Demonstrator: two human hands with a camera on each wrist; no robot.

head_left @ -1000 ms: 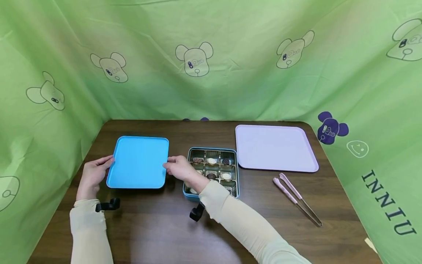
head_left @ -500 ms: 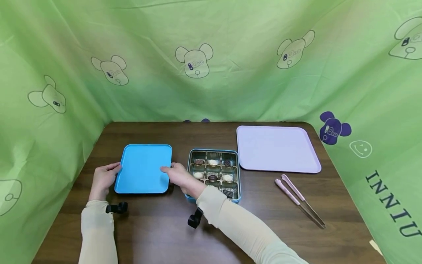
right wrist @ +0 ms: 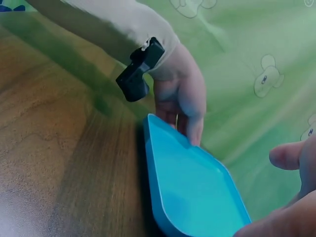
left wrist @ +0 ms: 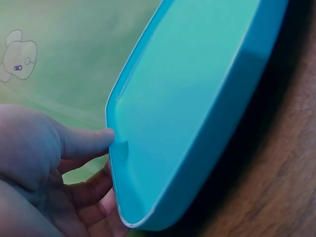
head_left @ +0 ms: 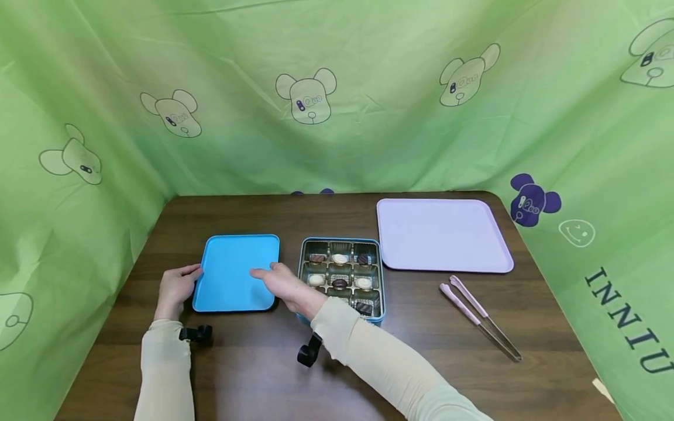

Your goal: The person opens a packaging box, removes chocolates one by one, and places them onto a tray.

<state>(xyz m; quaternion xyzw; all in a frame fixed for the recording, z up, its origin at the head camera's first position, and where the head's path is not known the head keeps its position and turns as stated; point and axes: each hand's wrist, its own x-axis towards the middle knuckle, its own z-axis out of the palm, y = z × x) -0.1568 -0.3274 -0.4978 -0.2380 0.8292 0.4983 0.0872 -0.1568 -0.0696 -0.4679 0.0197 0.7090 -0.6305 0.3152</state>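
Note:
A square blue tin lid lies hollow side up, low over the table at left. My left hand pinches its left edge; the left wrist view has the thumb at the rim and fingers behind the side wall. At the opposite edge is my right hand. Its thumb stands lifted away from the rim in the right wrist view, while a finger lies by the near edge. Beside that hand stands the blue tin, its gold-brown insert holding several chocolates; my right wrist covers its front-left corner.
A pale purple tray lies at the back right of the brown table. In front of it rest tongs with pink handles, tips toward the front right. Green printed cloth encloses the back and sides.
The lid has come down toward the table and slightly right, with the left hand following. My right thumb has lifted off the lid's rim.

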